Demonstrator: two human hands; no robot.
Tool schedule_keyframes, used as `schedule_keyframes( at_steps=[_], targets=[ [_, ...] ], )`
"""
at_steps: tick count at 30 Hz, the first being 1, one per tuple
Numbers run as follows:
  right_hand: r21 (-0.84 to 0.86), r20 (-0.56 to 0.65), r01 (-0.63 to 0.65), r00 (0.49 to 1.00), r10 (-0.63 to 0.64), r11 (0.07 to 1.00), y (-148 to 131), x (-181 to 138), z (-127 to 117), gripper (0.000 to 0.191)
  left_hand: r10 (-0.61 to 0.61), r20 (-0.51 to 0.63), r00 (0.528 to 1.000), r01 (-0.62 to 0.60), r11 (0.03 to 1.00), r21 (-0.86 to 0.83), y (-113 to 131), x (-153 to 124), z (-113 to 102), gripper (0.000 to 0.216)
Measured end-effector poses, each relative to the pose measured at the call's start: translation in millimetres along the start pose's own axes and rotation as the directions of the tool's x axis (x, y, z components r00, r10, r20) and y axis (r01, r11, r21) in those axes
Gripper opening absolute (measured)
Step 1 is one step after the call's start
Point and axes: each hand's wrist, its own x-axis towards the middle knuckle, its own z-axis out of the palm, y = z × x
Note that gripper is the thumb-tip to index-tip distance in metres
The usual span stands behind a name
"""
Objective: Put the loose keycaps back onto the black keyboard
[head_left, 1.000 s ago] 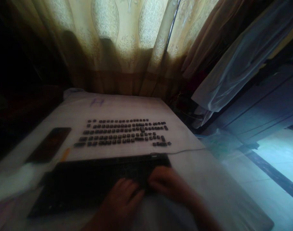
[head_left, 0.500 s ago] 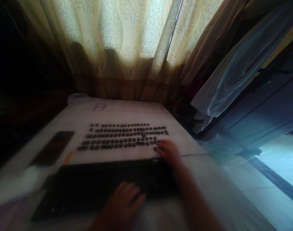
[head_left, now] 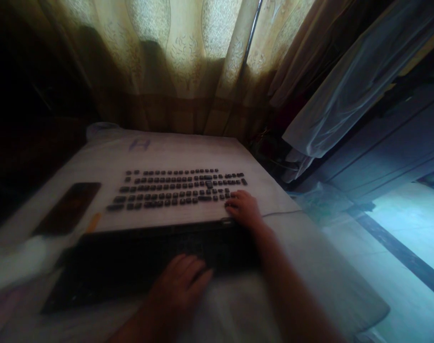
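A black keyboard base point(head_left: 138, 259) lies near me on a white cloth-covered table point(head_left: 267, 190). Behind it, several loose dark keycaps point(head_left: 174, 188) are laid out in rows on the cloth. My left hand point(head_left: 179, 286) rests flat on the keyboard's near edge, fingers stretched out. My right hand point(head_left: 243, 209) reaches past the keyboard's right end to the right end of the keycap rows, fingers curled down among the caps; whether it holds one is too dim and blurred to tell.
A dark phone point(head_left: 69, 207) lies on the cloth at the left, with a small orange object point(head_left: 94, 221) beside it. A thin cable point(head_left: 281, 213) runs off the right. Patterned curtains point(head_left: 188, 62) hang behind the table. A pale tiled floor point(head_left: 399, 228) lies to the right.
My right hand left the keyboard's right part and reached forward to the right end of the keycap rows. My left hand stayed on the keyboard. The camera tilted slightly.
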Motion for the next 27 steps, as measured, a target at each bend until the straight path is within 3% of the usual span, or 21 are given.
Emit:
schedule_keyframes(
  at_steps=[9, 16, 21, 27],
  targets=[
    [0.075, -0.051, -0.002, 0.999, 0.006, 0.997, -6, -2, -3, 0.014, -0.006, -0.018, 1.0, 0.006, 1.0, -0.007, -1, 0, 0, 0.037],
    [0.207, -0.138, 0.028, 0.99, 0.001, 0.978, -17, -13, -31, 0.016, 0.0, -0.033, 0.999, 0.0, 1.0, -0.004, 0, 2, -2, 0.038],
    [0.376, -0.042, 0.067, 0.998, -0.055, 0.924, -42, -51, -52, 0.017, 0.001, -0.017, 1.0, 0.0, 1.0, 0.008, -1, 1, -1, 0.039],
    [0.516, 0.059, 0.094, 0.988, -0.145, 0.851, -63, -91, -51, 0.016, 0.005, 0.0, 1.0, -0.005, 1.0, 0.012, 0, 2, -3, 0.036]
  ],
)
